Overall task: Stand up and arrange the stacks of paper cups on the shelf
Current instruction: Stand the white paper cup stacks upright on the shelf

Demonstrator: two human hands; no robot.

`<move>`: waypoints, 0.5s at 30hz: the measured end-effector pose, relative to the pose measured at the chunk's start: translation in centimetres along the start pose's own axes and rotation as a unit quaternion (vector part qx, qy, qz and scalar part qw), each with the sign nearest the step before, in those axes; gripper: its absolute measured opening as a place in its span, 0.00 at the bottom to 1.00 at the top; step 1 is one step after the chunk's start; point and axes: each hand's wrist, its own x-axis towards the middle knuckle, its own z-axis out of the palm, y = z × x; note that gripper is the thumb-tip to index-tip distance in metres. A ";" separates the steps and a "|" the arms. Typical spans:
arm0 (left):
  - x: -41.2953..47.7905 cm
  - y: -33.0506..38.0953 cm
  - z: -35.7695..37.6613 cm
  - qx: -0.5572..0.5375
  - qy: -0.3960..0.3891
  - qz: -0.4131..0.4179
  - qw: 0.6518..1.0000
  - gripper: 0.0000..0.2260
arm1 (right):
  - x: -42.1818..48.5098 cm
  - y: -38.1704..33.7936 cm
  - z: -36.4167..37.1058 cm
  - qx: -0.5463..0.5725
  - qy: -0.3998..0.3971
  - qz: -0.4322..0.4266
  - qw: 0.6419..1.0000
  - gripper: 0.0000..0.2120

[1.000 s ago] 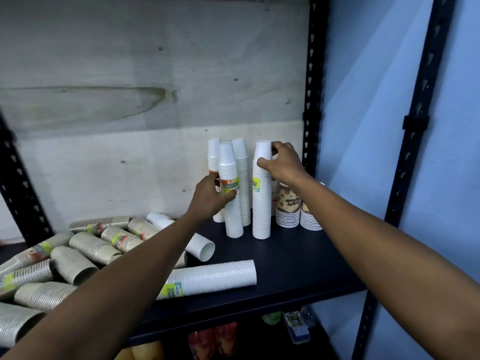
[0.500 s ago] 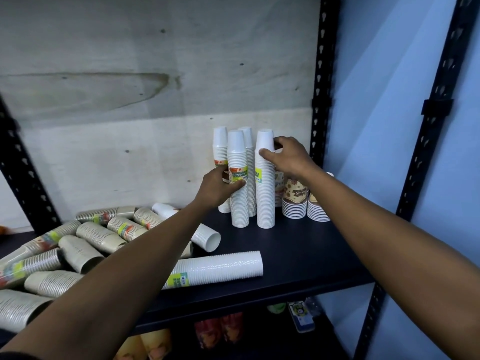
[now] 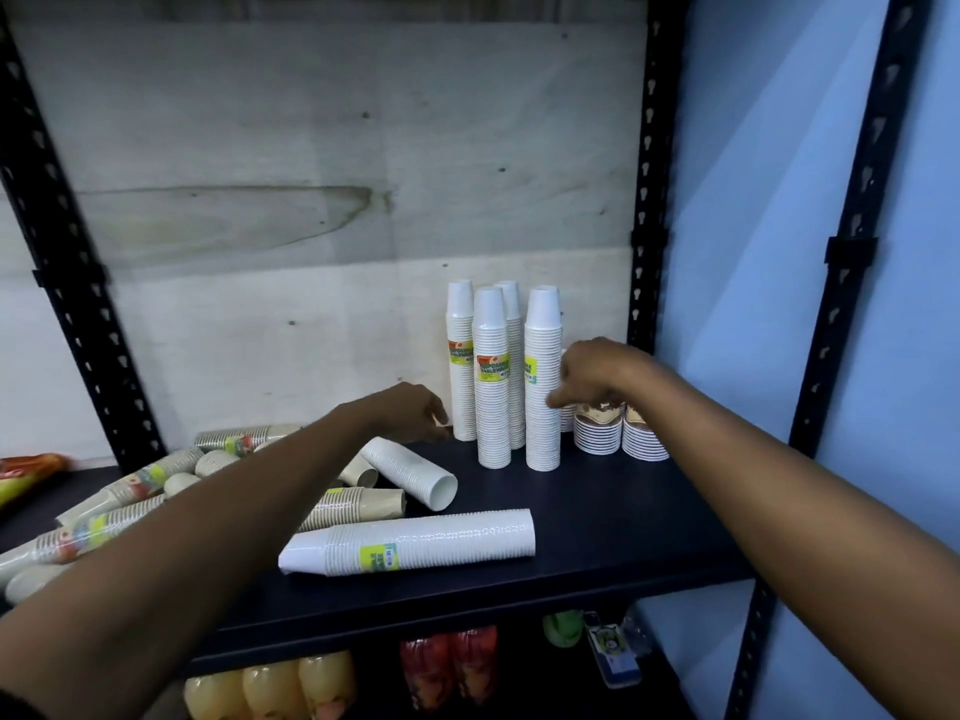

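Several tall white paper cup stacks (image 3: 543, 356) stand upright at the back right of the dark shelf (image 3: 623, 527). My right hand (image 3: 592, 374) is beside the front right stack, its loosely curled fingertips touching the stack's lower side. My left hand (image 3: 415, 413) hovers low by the foot of the back left stack (image 3: 461, 324), fingers loosely curled and holding nothing. Just under it lies a short white stack (image 3: 410, 472). A long white stack (image 3: 415, 543) lies on its side near the front edge. Beige cup stacks (image 3: 130, 485) lie heaped at the left.
Two short stacks of patterned cups (image 3: 597, 433) stand right of the white stacks, against the black upright post (image 3: 644, 200). A second post (image 3: 852, 252) stands before the blue wall. Below the shelf are yellow bottles (image 3: 270, 688) and red bottles (image 3: 452, 667).
Both hands came down off the standing stacks: the left left the front left stack and sank toward the shelf; the right slid from the top of the right stack to its lower side.
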 end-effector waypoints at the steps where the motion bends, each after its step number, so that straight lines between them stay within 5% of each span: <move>1: -0.4 -0.3 -0.2 0.024 -0.014 0.005 1.000 0.16 | -0.7 -0.6 0.3 -0.017 -0.017 -0.018 1.000 0.19; 7: -2.3 -2.5 0.9 0.193 -0.057 0.026 0.979 0.20 | -3.5 -4.3 3.7 -0.060 -0.129 -0.096 0.985 0.25; 15: -2.2 -4.9 2.0 0.227 -0.035 0.010 0.973 0.26 | -7.5 -7.8 5.6 0.000 -0.171 -0.193 0.966 0.25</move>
